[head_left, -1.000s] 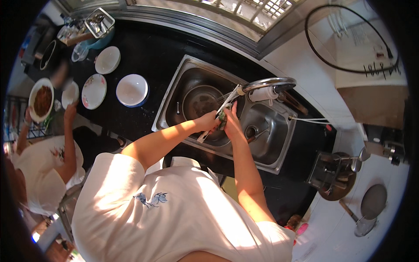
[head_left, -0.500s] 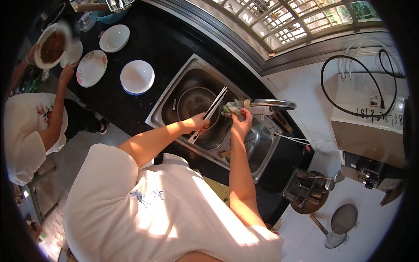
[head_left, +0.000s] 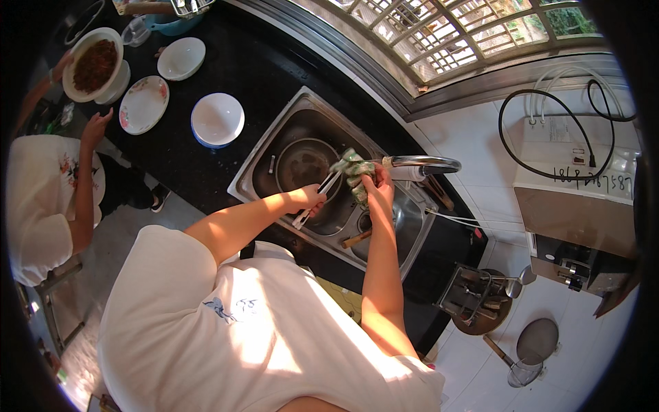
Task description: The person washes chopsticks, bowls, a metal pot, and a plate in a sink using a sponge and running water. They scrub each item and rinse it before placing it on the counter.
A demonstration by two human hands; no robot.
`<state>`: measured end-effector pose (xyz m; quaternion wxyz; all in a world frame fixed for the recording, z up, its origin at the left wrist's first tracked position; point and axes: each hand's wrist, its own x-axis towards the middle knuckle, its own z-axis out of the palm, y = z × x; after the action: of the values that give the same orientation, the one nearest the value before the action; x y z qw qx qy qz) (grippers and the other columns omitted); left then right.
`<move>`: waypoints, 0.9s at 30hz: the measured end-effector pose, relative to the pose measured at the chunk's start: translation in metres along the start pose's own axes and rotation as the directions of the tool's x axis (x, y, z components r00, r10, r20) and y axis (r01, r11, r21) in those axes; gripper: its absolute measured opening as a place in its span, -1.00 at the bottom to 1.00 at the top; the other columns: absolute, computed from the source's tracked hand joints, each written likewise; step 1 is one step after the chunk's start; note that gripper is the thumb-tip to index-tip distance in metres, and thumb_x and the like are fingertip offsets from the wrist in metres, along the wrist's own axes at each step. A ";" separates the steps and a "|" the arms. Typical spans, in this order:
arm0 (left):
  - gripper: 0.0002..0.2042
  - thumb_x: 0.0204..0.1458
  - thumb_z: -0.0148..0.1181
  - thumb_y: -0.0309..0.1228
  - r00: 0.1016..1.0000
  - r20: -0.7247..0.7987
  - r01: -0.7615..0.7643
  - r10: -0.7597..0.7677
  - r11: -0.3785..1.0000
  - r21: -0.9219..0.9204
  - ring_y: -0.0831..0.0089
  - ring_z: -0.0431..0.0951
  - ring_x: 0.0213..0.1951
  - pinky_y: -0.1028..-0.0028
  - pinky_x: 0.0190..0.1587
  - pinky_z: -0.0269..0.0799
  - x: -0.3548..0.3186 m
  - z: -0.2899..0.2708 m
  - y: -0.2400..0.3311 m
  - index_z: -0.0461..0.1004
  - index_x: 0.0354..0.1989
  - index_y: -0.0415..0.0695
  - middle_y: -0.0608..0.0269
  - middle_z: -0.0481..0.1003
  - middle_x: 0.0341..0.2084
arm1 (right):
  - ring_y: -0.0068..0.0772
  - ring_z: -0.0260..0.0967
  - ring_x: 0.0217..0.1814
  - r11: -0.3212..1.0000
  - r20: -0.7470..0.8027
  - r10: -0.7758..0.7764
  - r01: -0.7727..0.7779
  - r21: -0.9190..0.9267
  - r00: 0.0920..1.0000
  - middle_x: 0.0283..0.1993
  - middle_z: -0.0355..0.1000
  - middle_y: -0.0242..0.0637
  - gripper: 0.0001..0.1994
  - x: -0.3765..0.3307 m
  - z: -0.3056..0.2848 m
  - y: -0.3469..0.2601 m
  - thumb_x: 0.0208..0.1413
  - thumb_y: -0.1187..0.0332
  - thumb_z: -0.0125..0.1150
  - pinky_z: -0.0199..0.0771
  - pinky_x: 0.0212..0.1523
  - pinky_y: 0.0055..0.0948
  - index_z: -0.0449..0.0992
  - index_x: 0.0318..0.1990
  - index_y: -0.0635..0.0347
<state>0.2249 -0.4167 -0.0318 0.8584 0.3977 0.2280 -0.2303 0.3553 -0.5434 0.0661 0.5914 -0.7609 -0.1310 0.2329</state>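
Note:
My left hand (head_left: 312, 200) grips a pair of pale chopsticks (head_left: 321, 195) over the steel sink (head_left: 255, 168). Their tips point up toward a green and white cloth (head_left: 355, 172). My right hand (head_left: 379, 187) is closed on that cloth and holds it just under the curved chrome tap (head_left: 425, 163). A dark round pot (head_left: 302, 165) sits in the left basin below the chopsticks. A wooden-handled utensil (head_left: 355, 239) lies in the right basin near my right forearm.
The black counter (head_left: 240, 75) holds a white bowl (head_left: 217, 119), a flowered plate (head_left: 143, 104), another white bowl (head_left: 181, 58) and a bowl of brown food (head_left: 95, 65). Another person (head_left: 48, 185) stands at left, reaching for the counter. A utensil rack (head_left: 480, 294) stands right of the sink.
The view has tilted, so the sink sits lower in the picture. My hands stayed at the tap with chopsticks and cloth. The person at left lowered a hand from the food bowl.

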 end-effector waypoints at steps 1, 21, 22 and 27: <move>-0.90 0.05 -0.02 -0.44 1.000 -0.011 -0.008 0.009 1.000 0.019 0.57 0.22 -0.66 0.52 -0.65 0.22 0.001 0.000 0.000 0.18 -0.40 -0.10 0.33 0.22 -0.65 | -0.52 0.35 -0.14 0.996 0.004 -0.022 0.023 -0.091 1.000 -0.18 0.41 -0.29 -0.65 -0.002 0.000 -0.002 -0.05 0.50 0.27 0.31 -0.09 -0.56 0.37 -0.07 0.30; -0.69 0.06 -0.11 -0.54 0.972 -0.195 -0.105 0.127 0.987 0.120 0.54 0.26 -0.63 0.51 -0.63 0.21 0.004 0.025 -0.008 0.22 0.02 -0.10 0.27 0.30 -0.59 | -0.31 0.37 -0.15 0.913 -0.087 -0.082 0.040 -0.406 0.993 -0.08 0.37 -0.09 -0.40 -0.006 0.035 0.073 0.02 0.33 0.21 0.43 -0.18 -0.30 0.16 0.21 0.32; -0.72 0.07 -0.11 -0.53 0.973 -0.183 -0.126 0.141 0.988 0.091 0.54 0.26 -0.62 0.51 -0.61 0.23 0.002 0.023 -0.009 0.22 -0.01 -0.10 0.27 0.29 -0.56 | -0.27 0.35 -0.12 0.777 -0.132 -0.242 0.111 -0.620 0.961 -0.06 0.35 -0.08 -0.34 -0.009 0.040 0.077 0.00 0.30 0.24 0.41 -0.14 -0.27 0.11 0.23 0.32; -0.81 0.09 -0.05 -0.46 0.994 0.011 -0.107 0.107 0.993 0.046 0.50 0.29 -0.60 0.48 -0.57 0.32 -0.007 0.031 0.006 0.20 -0.13 -0.15 0.25 0.27 -0.54 | -0.15 0.32 -0.04 0.926 0.025 0.378 -0.378 -0.008 0.926 -0.01 0.32 -0.09 -0.27 0.001 0.044 0.077 0.02 0.17 0.26 0.34 -0.06 -0.19 0.01 0.24 0.28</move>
<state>0.2290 -0.4364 -0.0066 0.8610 0.4283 0.1970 -0.1910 0.3276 -0.5263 -0.0165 0.5327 -0.7695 0.0097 0.3521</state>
